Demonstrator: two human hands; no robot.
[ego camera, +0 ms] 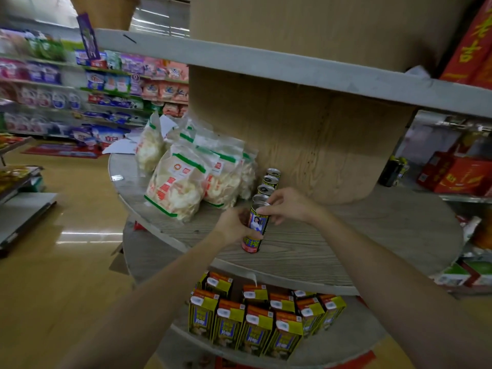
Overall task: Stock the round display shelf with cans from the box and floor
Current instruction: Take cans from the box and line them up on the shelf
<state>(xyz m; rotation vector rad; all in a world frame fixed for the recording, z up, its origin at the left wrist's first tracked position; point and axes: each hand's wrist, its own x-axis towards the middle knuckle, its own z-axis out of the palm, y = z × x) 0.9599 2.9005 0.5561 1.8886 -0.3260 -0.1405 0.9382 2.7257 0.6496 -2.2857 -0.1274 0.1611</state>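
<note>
The left hand (234,225) grips the printed can (255,227) around its body, its base on the middle tier of the round display shelf (332,243), at the near end of a row of cans (269,182). The right hand (286,205) pinches the can's top rim. The can leans slightly; released so, it could tip and topple its neighbours, or roll off the edge onto the cartons (255,323) below.

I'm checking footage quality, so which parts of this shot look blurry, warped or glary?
Head view: background aisle shelves smeared by blur; round shelf edges bowed by the wide lens; ceiling-light glare streaks the floor; the can and both hands stay fairly sharp.
</note>
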